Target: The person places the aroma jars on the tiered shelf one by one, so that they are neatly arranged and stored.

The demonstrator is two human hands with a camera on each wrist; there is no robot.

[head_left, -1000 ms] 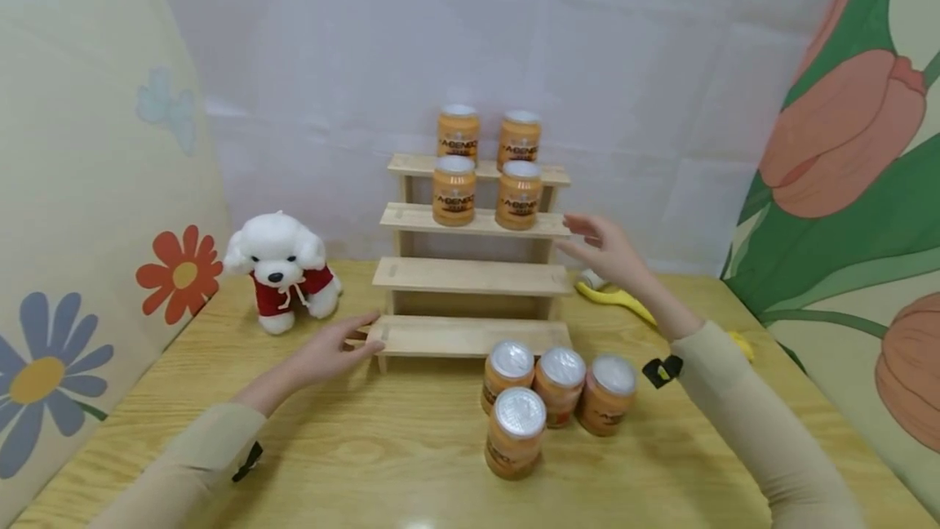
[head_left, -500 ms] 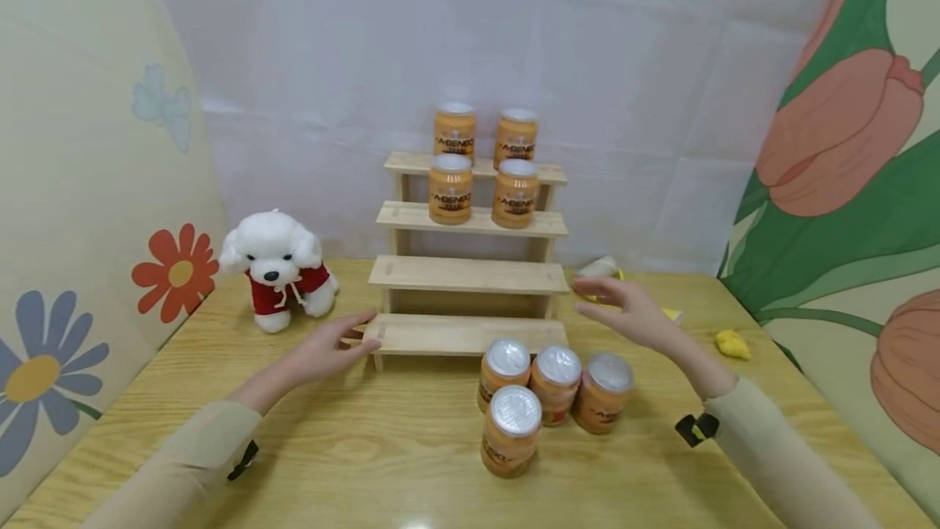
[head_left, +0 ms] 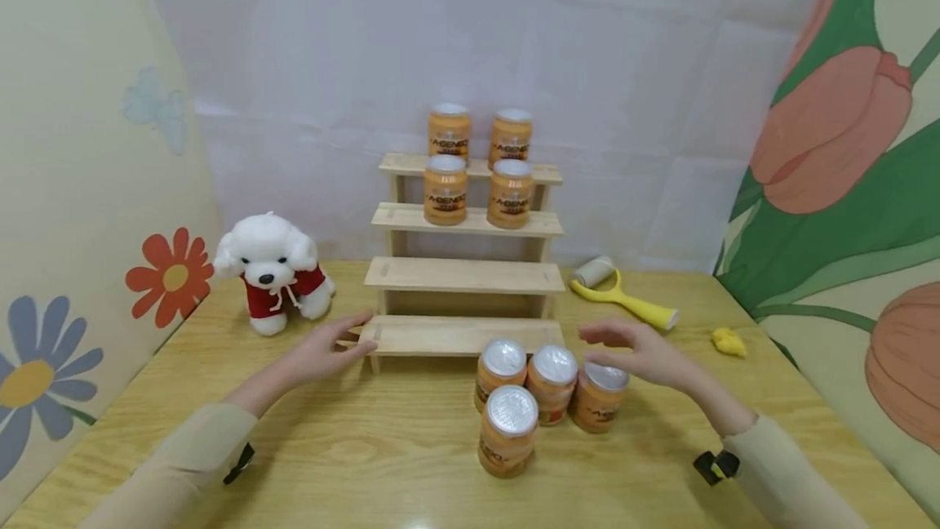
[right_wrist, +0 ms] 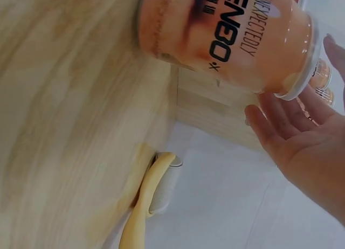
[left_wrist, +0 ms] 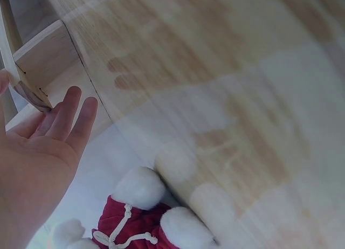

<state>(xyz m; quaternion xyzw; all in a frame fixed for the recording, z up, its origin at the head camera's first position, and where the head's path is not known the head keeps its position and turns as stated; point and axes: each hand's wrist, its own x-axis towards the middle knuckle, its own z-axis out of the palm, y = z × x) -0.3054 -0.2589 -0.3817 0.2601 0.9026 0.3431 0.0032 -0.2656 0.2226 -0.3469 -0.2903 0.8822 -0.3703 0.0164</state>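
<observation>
A stepped wooden shelf (head_left: 464,275) stands at the back of the table, with several orange jars (head_left: 477,178) on its two top steps. Several more orange jars (head_left: 536,390) with silver lids stand on the table in front of it. My right hand (head_left: 635,353) hovers open just above the rightmost jar (head_left: 596,398), which fills the right wrist view (right_wrist: 226,33) close to the palm (right_wrist: 302,146). My left hand (head_left: 323,349) rests open against the left end of the lowest step (head_left: 455,335); its straight fingers (left_wrist: 70,117) touch the step's corner (left_wrist: 32,92).
A white plush dog (head_left: 270,268) in a red top sits left of the shelf, also at the bottom of the left wrist view (left_wrist: 140,222). A yellow-handled roller (head_left: 624,296) and a small yellow lump (head_left: 729,341) lie right of the shelf. Patterned walls enclose the table (head_left: 367,455).
My right hand came down from beside the shelf's upper steps to just above the rightmost jar on the table. The left hand stayed at the lowest step.
</observation>
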